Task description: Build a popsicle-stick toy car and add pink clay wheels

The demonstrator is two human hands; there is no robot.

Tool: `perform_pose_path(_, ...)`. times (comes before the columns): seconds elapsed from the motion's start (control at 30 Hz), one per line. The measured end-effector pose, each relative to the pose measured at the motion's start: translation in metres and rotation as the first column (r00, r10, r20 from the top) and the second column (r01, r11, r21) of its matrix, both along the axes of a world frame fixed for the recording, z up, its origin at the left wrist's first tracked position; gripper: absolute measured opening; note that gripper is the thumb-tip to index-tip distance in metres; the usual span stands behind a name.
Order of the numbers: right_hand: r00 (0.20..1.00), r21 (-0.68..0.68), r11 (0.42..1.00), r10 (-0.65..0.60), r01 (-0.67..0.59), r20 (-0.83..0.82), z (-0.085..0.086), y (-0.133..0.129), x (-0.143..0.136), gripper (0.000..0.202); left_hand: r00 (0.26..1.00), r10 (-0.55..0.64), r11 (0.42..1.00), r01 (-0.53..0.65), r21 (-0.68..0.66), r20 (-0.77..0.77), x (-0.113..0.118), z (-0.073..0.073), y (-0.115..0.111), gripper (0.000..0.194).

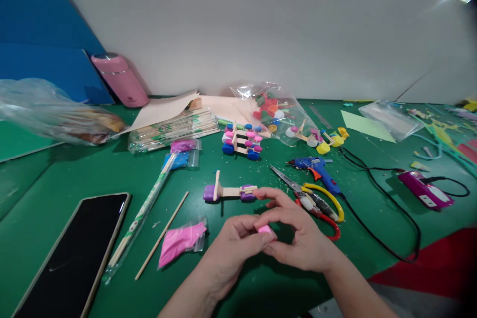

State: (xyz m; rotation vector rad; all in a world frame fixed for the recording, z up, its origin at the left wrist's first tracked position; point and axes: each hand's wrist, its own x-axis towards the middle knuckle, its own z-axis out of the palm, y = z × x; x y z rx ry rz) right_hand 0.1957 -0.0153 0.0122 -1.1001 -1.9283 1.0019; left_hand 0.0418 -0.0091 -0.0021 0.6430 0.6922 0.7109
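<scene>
Between the fingertips of both hands sits a small lump of pink clay point(265, 229), partly covered by the fingers. My left hand point(238, 246) is closed on it from the left, thumb and forefinger pressed against it. My right hand point(298, 231) pinches the same lump from the right. Just beyond the hands stands a little wooden stick model point(230, 192) with purple clay wheels. A clear bag of pink clay point(182, 244) lies left of my left hand, beside a thin wooden stick point(162, 235). Scissors point(313, 201) with yellow and red handles lie past my right hand.
A blue glue gun point(316, 169) with a black cable lies behind the scissors. Finished stick models point(242, 141) stand farther back, near bagged sticks point(173, 129) and a bag of coloured pieces point(270, 112). A phone point(74, 258) lies at left; a pink flask point(121, 79) leans behind.
</scene>
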Motion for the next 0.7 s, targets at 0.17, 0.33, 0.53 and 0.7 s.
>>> perform_pose_path(0.17, 0.999, -0.030, 0.999, 0.015, -0.016, -0.031, 0.002, 0.000, -0.003, 0.031, 1.000, -0.003, 1.000, 0.003, -0.009, -0.003, 0.000, 0.001, -0.001, 0.009)
perform_pose_path(0.33, 0.999, -0.047, 0.999, 0.021, -0.023, -0.046, 0.001, 0.000, -0.003, 0.035, 1.000, 0.002, 0.999, -0.001, -0.039, 0.029, 0.000, -0.001, -0.001, 0.011)
perform_pose_path(0.53, 0.992, 0.049, 0.991, -0.124, 0.125, -0.024, -0.010, 0.000, -0.007, 0.049, 0.988, 0.153, 0.979, -0.147, -0.141, 0.032, 0.002, -0.004, 0.001, 0.012)
perform_pose_path(0.7, 0.981, 0.113, 0.975, -0.194, 0.190, 0.021, -0.015, 0.002, -0.008, 0.028, 0.975, 0.181, 0.978, -0.165, -0.128, 0.128, 0.002, -0.002, 0.002, 0.013)
